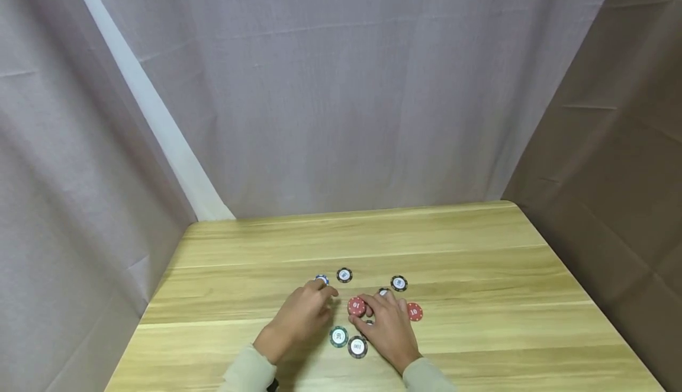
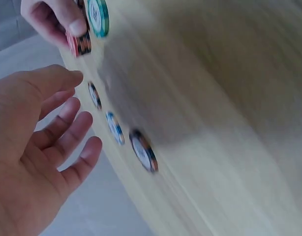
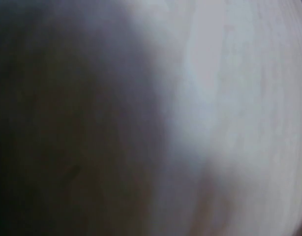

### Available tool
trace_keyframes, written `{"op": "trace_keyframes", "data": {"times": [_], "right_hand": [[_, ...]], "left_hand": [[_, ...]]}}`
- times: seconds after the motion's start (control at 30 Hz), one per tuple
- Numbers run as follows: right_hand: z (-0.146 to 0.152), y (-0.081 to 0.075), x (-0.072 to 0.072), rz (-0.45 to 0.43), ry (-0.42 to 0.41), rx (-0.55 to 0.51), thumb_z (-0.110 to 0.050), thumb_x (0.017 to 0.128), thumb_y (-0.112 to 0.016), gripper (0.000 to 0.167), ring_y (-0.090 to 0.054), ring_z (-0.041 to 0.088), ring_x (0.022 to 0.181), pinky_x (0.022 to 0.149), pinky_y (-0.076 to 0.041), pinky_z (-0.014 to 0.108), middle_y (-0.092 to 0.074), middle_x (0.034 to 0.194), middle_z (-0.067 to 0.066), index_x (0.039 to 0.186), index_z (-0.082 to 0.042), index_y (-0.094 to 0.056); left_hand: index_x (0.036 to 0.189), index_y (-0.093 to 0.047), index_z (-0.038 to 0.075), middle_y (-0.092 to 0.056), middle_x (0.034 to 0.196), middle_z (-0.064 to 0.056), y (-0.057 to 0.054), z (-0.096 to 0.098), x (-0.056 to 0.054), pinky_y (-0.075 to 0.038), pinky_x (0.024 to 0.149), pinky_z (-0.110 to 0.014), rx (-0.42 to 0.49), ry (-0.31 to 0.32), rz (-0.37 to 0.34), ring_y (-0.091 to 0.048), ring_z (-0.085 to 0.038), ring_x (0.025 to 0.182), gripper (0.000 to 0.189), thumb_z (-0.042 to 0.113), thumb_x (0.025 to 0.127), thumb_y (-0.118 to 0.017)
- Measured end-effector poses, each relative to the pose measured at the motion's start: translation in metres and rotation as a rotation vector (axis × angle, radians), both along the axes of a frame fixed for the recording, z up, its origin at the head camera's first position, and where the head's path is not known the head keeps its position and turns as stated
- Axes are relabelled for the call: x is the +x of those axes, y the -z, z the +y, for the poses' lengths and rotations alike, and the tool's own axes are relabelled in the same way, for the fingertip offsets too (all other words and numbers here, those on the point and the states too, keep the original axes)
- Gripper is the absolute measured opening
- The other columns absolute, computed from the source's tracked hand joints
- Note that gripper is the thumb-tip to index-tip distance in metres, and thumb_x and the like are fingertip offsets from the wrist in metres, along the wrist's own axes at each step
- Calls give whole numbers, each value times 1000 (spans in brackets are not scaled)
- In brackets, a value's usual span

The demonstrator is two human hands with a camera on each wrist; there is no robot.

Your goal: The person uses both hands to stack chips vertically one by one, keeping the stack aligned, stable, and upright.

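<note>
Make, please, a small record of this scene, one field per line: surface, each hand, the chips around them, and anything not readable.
surface: wood-grain table
left hand: relaxed, holding nothing
nearest to left hand: blue chip, partly hidden in head view
right hand: pinches a red chip marked 10
near side: green chip marked 20, black chip marked 100
beyond right hand's outer side: second red chip
not readable: right wrist view, too blurred

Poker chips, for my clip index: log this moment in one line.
left hand: empty, fingers loosely curled | right hand: holds red-topped chip stack | blue chip: on table, by left hand | right wrist view: blurred
</note>
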State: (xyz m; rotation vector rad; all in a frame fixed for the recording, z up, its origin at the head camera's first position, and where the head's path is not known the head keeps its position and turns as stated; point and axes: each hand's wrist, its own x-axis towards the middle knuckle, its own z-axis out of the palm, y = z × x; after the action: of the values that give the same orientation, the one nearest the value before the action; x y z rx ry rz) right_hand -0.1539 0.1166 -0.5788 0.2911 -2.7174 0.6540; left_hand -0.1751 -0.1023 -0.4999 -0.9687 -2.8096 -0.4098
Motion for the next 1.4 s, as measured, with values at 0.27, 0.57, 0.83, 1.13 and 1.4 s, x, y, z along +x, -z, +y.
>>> {"op": "trace_keyframes", "data": {"times": [0.27,0.57,0.83,1.13,1.4], "right_hand": [[0,-3,0,-13,3,-17,-58,82,-82,49,-43,7,84,77,-32,32,-46,74,-21,119,-26,-77],[1,-2,0,-14,10,-12,-59,83,-81,50,-41,7,83,76,-30,32,-45,73,-21,120,-26,-77],[0,0,-1,20,13,-6,-60,82,-82,49,-40,6,82,75,-28,30,-44,73,-22,118,-26,-77],[-2,-3,0,-32,13,-13,-59,84,-81,49,-41,7,82,77,-30,32,-44,73,-22,120,-26,-76],[-3,-3,0,-28,12,-11,-58,83,-82,50,-41,7,81,77,-30,32,-46,73,-21,120,-25,-77]], "left_hand": [[117,-75,6,-67,106,-7,-4,-27,-4,-59,78,-39,6,-95,-123,-63,-21,91,37,12,83,-87],[104,-75,9,-67,106,-9,-4,-49,-7,-59,79,-51,23,-154,-190,-64,-29,96,29,12,79,-90],[106,-76,9,-71,110,-8,6,-58,-9,-61,83,-49,80,-145,-213,-67,-29,99,29,7,81,-89],[99,-77,11,-67,95,-1,7,-59,-11,-60,80,-45,98,-172,-234,-63,-19,90,23,6,80,-89],[95,-74,9,-64,92,-4,8,-57,-9,-59,78,-46,94,-189,-236,-60,-21,88,19,4,81,-86]]}}
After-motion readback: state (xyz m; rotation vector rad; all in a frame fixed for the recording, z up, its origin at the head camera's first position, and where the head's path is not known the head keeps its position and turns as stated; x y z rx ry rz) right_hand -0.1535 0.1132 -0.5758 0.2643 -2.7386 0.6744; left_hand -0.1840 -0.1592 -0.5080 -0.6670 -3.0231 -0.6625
